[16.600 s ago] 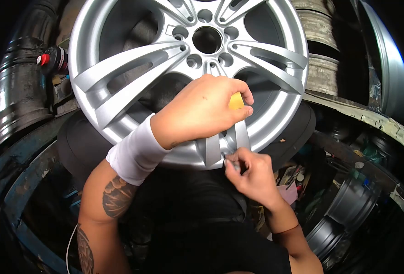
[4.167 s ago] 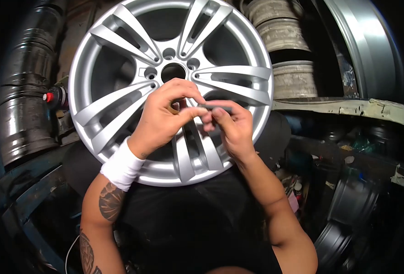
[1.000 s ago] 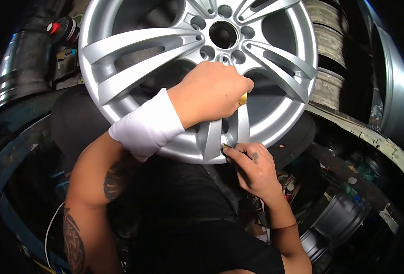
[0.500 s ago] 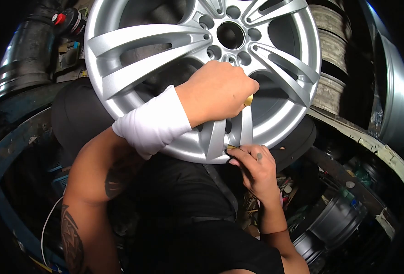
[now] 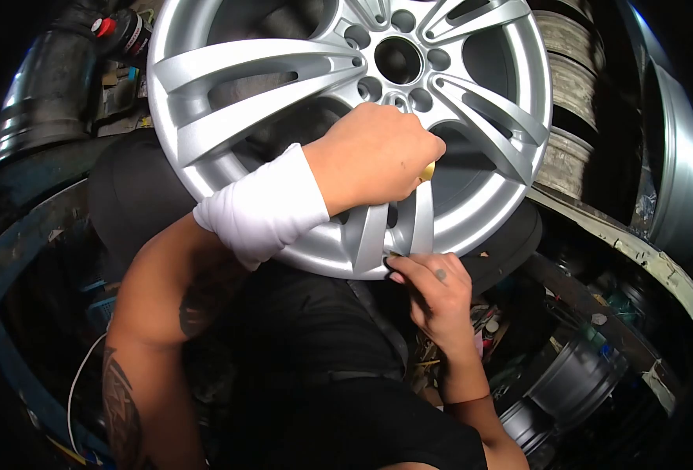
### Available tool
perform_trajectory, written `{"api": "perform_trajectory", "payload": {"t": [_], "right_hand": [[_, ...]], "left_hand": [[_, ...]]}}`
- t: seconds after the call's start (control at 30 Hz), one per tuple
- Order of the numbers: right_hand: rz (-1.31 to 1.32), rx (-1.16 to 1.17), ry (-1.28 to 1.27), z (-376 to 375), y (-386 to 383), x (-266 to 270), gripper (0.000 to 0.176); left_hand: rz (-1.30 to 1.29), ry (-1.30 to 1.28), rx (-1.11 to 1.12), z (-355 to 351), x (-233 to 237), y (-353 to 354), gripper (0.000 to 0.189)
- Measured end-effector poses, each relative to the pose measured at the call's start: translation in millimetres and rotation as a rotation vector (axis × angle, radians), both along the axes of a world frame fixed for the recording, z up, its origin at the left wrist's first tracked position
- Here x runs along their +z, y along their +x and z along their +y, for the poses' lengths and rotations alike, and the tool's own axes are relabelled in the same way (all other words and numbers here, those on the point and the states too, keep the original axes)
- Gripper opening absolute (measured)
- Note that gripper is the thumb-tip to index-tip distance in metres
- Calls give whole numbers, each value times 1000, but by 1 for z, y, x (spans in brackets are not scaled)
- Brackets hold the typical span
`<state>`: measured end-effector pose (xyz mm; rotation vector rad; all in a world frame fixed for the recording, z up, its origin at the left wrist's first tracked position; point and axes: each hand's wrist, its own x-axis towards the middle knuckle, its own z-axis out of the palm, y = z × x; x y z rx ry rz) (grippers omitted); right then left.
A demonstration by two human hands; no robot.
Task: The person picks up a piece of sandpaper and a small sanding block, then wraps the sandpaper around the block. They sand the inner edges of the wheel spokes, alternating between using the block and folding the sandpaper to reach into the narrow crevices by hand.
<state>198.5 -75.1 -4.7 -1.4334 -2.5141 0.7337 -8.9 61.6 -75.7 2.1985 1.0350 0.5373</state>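
Note:
A silver alloy wheel (image 5: 229,129) with paired spokes lies face up before me. My left hand (image 5: 378,153), with a white band (image 5: 264,207) around the wrist, is closed over the lower pair of spokes. A bit of yellow strip (image 5: 428,171), which looks like sandpaper, shows beside its fingers. My right hand (image 5: 439,290) pinches at the outer end of the same spoke pair, near the rim. Only a tiny edge of what it holds shows at the fingertips; the rest is hidden.
Beneath the wheel is a black round support (image 5: 131,200). A dark bottle with a red cap (image 5: 105,27) stands at upper left. Stacked wheels (image 5: 566,106) line the right, and another rim (image 5: 581,376) lies at lower right. A white cable (image 5: 80,384) hangs at left.
My right hand has shifted slightly, and the yellow edge at its fingertips is now mostly hidden. My left hand stays in nearly the same place on the spokes.

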Motion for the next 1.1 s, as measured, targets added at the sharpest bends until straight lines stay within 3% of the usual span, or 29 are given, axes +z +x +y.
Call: {"api": "perform_trajectory", "payload": {"t": [0.4,0.5,1.1], "right_hand": [[-134,122,0,7,-2,10,52],[-48,135,73,3,-1,-3,58],[-52,98,-9,8,-8,9,45]], "left_hand": [[-6,10,-3,0,-3,0,24],[11,-22,-6,1,1,1,24],[-12,-17,-3,1,-2,-1,24]]}}
